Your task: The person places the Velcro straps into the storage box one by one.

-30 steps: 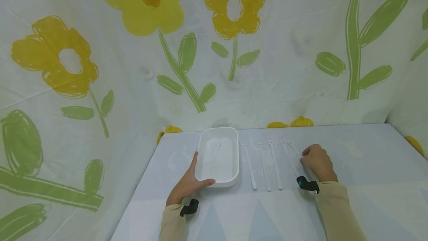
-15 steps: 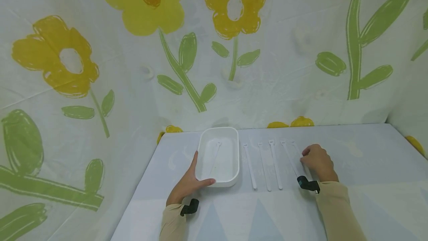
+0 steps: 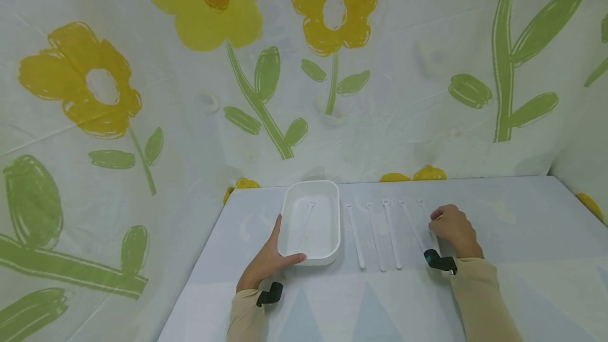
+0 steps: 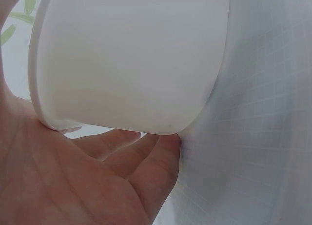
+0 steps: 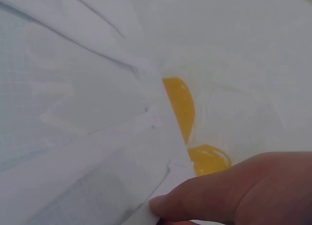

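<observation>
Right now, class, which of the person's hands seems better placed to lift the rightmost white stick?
Probably the right hand: its fingertips already pinch the rightmost white stick. The left hand is farther away, holding the white tray.

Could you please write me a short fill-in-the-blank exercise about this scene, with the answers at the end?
1. In the head view, the white tray, held by the left hand, sits to the ____ of the row of sticks.
2. Inside the tray, the number of white sticks is ____.
3. Besides the stick that the right hand pinches, ____ more lie on the table.
4. The leaves printed on the backdrop are coloured ____.

Missing words: left; one; four; green.
</observation>
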Action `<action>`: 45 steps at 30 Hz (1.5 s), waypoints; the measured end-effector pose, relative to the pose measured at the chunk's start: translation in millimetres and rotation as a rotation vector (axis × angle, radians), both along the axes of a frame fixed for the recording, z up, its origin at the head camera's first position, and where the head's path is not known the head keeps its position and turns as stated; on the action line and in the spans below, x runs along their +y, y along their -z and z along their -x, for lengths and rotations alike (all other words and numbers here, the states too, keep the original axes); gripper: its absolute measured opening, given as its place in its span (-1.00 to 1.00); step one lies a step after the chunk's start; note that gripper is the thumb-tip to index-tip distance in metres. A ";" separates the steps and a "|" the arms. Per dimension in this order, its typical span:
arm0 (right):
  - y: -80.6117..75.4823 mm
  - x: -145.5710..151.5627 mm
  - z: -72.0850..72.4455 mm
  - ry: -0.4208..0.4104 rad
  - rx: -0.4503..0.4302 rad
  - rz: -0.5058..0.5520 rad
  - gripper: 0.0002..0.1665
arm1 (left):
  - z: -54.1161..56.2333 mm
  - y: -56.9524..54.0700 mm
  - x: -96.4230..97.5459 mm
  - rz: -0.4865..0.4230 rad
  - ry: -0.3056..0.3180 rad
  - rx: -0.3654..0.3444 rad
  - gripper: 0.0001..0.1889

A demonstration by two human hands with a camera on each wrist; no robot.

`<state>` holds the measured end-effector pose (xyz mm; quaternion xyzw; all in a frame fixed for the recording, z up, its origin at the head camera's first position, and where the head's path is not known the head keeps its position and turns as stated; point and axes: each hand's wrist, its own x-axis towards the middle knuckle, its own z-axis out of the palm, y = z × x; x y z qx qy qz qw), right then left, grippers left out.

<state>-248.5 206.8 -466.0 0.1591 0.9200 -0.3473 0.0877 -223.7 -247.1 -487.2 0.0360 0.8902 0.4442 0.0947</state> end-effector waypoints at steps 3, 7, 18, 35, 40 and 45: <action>-0.8 1.4 -0.5 -0.011 0.003 0.004 -0.57 | 0.3 -0.2 -0.1 0.001 -0.004 -0.002 0.47; -0.5 2.6 -0.4 -0.023 0.010 0.004 -0.56 | 0.7 0.1 -1.0 0.003 -0.003 0.001 0.47; 1.9 6.3 1.0 -0.029 0.029 0.021 -0.53 | 0.0 0.9 -1.4 0.008 0.013 0.010 0.44; 2.8 7.9 3.3 -0.043 0.051 0.062 -0.53 | 0.9 0.3 -1.8 0.010 0.011 0.005 0.43; 1.9 6.7 3.9 -0.031 0.049 0.096 -0.51 | 1.4 1.2 -1.9 0.003 0.016 0.007 0.45; 1.1 6.3 4.2 -0.025 0.047 0.136 -0.50 | 1.0 0.6 -1.7 0.016 0.013 0.006 0.45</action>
